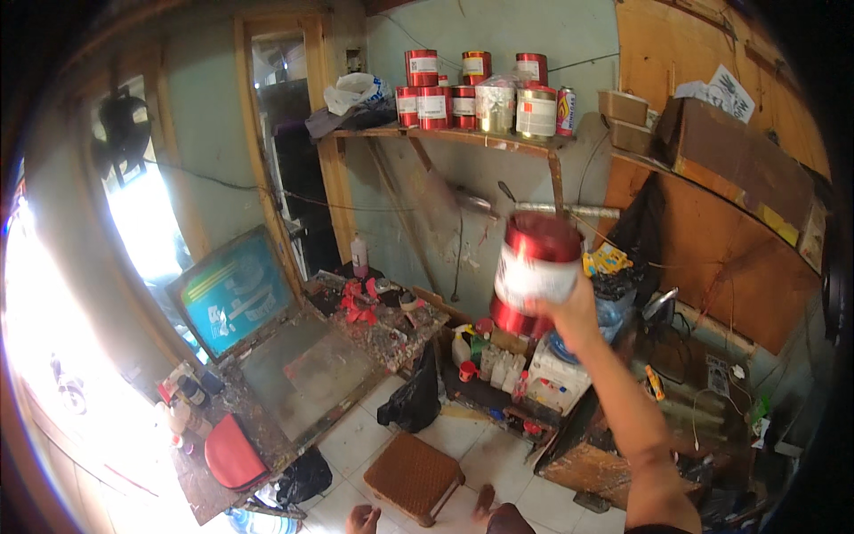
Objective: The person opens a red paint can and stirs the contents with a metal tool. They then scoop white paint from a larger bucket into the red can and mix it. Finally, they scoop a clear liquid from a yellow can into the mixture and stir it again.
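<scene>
My right hand (572, 313) is raised in front of the back wall, gripping a large red metal can (536, 278) with a white label around its middle. The can is held up, slightly tilted and a little blurred. My fingers wrap its lower right side, and those behind it are hidden. Low at the bottom edge, my left hand (362, 519) shows only in part, its fingers curled in, with nothing visible in them. It is nearest to a brown woven stool (414, 476). Similar red cans (433, 109) stand on the wall shelf (480, 138), some stacked.
A stained workbench (311, 378) on the left carries a teal framed screen (233, 292) and a red pouch (235, 452). Black bags (412, 396) hang by it. Bottles (501, 367) and a white box (553, 378) crowd the low right shelf. A wooden cabinet (587, 463) stands at right.
</scene>
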Demonstrator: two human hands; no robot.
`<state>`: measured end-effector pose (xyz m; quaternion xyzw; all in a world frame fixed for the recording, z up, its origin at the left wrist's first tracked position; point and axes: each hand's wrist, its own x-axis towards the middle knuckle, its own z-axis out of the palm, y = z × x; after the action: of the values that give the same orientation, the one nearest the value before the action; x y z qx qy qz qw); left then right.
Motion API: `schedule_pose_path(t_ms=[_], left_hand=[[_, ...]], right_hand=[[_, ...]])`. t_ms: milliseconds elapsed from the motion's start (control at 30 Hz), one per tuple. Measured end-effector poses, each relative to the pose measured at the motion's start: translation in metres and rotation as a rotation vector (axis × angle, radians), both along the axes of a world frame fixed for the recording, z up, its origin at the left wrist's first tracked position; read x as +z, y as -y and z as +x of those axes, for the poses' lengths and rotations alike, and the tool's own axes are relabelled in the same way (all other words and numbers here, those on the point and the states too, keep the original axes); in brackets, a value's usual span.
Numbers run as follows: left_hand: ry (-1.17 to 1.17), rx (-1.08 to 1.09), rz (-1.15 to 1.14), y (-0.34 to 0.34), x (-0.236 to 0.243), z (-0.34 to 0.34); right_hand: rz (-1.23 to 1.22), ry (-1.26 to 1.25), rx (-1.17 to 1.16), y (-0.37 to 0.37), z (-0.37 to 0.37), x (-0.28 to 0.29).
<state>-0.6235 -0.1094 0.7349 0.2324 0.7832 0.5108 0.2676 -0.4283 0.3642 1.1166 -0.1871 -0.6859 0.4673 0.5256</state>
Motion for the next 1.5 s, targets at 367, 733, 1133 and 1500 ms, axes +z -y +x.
schedule_pose_path(t_ms=[367,733,1133,1500], left_hand=[[0.177,0.228,0.113,-0.182,-0.065,0.009],[0.211,0.560,0.012,-0.245,-0.061,0.047],[-0.111,0.546,-0.037,-0.247,-0.084,-0.021],[0.102,0.512,0.010,-0.279,-0.027,-0.022]], right_hand=[[0.378,-0.065,-0.266,-0.317,-0.240,0.335],[0.066,0.147,-0.605,-0.477,-0.393,0.358],[0.007,0.345,-0.670,-0.518,-0.414,0.352],[0.029,0.310,-0.611,-0.545,-0.409,0.355]])
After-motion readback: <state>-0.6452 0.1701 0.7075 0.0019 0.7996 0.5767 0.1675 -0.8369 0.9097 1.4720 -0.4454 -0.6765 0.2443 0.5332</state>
